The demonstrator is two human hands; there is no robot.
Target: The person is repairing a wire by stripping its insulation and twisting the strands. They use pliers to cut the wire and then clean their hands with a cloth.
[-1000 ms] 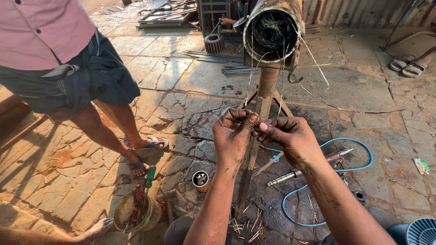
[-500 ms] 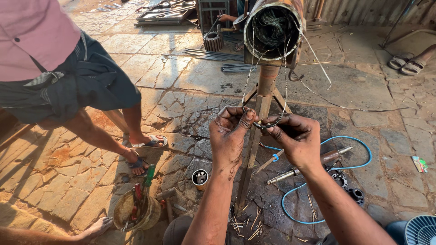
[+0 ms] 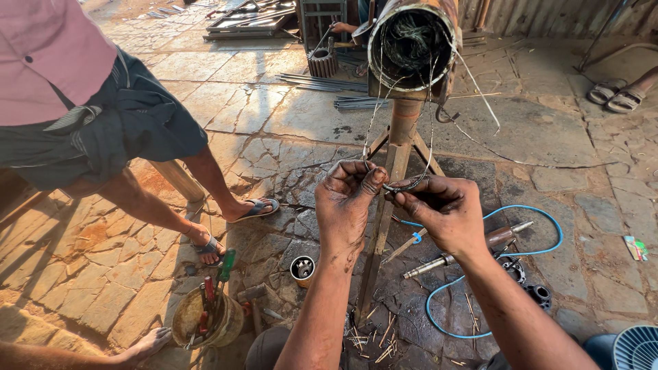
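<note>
Thin dark wire, short curved bundle, strands trailing up into stator cylinder atop stand.

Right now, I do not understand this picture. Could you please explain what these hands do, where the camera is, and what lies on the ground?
The camera sits on a person's head and looks down at their own hands. The left hand and right hand pinch thin wires that come out of a round metal cylinder on a stand. On the stone floor lie a blue hose, a metal shaft and a bucket of tools. Another person's legs stand at the left.
</note>
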